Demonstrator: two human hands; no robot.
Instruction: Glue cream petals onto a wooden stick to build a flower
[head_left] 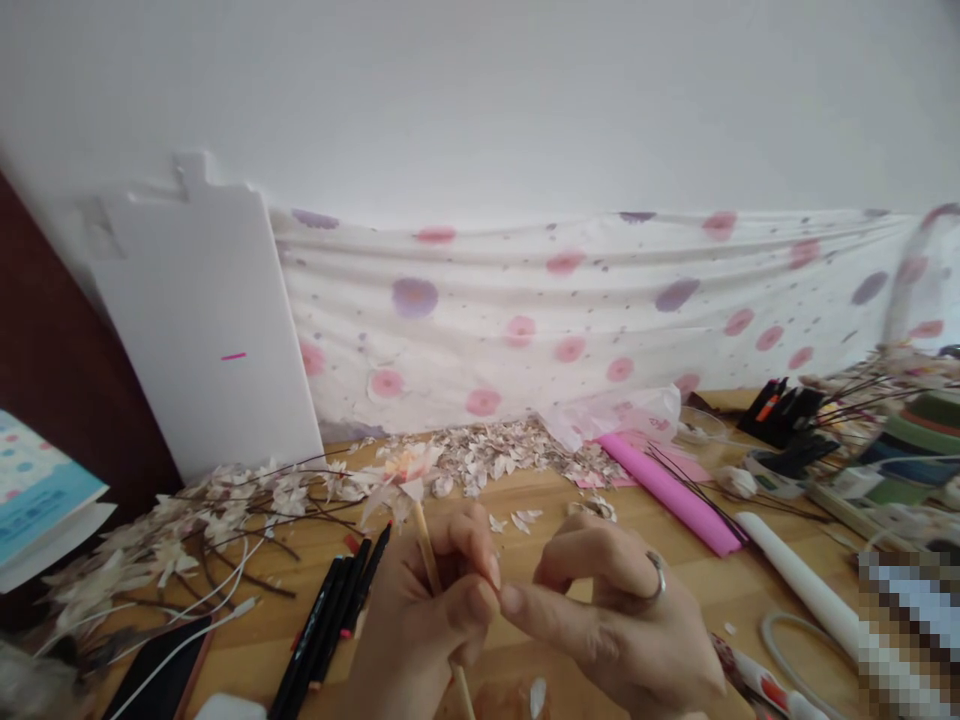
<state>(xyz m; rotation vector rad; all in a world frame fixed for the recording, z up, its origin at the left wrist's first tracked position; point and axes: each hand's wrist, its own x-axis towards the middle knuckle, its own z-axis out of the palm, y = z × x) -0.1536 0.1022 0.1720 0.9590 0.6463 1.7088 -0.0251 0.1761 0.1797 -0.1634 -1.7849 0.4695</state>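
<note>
My left hand is closed around a thin pale wooden stick, which slants up through the fingers. At its upper end is a pale paper-like flower with an orange-pink middle; whether they are joined I cannot tell. My right hand, with a ring on one finger, is closed, and its fingertip meets the left thumb and fingertip. Anything pinched there is too small or hidden to make out. Loose pale petals lie just beyond the hands on the wooden table.
A petal heap lies along the floral cloth. At left are flower stems, black markers, a phone and a white board. Rightward lie a pink roll, a white roll and a glue-gun-like tool.
</note>
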